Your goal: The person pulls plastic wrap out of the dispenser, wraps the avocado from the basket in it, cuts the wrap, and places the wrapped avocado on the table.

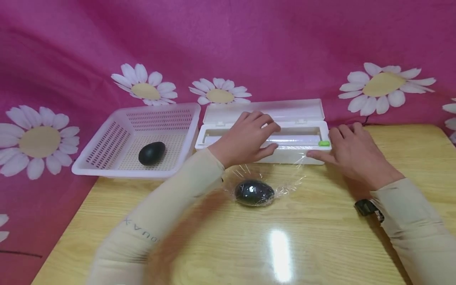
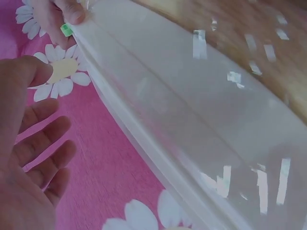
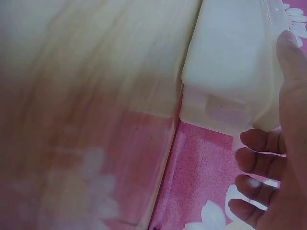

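Observation:
A white cling film dispenser (image 1: 292,154) lies on the table, its lid (image 1: 263,111) raised and a film roll (image 1: 292,139) inside. Over its opening hangs my left hand (image 1: 249,138), fingers bent loosely and apart, with nothing between them; the left wrist view shows the same gap beside the box. At the right end, my right hand (image 1: 356,154) holds the dispenser, thumb along the front corner near the green slider (image 1: 323,143) and fingers around the end. In front lies a dark, glossy egg-shaped object (image 1: 254,192) covered in clear film (image 1: 285,189), which stretches toward the dispenser.
To the left stands a white plastic basket (image 1: 122,173) with another dark egg-shaped object (image 1: 152,153) in it. A pink cloth (image 1: 270,47) with daisies hangs behind the wooden table (image 1: 320,237). A black strap buckle (image 1: 368,208) sits by the right sleeve.

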`<state>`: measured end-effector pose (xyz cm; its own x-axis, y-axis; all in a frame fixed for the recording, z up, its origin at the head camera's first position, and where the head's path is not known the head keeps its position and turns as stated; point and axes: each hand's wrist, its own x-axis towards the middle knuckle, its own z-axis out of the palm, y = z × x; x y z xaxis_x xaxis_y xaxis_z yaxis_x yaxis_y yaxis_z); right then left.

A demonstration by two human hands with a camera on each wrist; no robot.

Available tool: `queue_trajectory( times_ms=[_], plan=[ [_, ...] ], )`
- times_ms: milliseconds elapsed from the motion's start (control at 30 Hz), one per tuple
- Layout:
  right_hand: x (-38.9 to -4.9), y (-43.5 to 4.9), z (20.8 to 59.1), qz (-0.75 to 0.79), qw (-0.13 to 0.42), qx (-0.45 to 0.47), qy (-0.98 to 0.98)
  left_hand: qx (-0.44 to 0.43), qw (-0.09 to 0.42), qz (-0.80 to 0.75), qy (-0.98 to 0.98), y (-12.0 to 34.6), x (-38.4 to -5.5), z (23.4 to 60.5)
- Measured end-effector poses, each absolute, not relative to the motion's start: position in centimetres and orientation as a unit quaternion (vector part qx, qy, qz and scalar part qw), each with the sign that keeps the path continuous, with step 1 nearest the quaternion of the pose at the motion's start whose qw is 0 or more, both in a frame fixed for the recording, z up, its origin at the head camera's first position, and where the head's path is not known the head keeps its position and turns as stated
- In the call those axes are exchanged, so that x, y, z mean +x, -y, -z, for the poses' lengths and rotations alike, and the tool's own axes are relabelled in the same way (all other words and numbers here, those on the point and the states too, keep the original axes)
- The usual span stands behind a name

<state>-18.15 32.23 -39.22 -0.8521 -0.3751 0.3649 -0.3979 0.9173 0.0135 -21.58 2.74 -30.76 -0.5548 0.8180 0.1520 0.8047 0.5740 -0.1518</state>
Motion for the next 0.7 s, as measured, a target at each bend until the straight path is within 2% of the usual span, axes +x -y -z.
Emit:
queue_trajectory(
  times_ms=[700],
  plan=[
    [-18.1, -32.0, 39.1, -0.098, 0.056, 0.135, 0.984, -0.515, 0.046, -0.103, 0.85, -11.6, -22.1, 31.1]
  ],
)
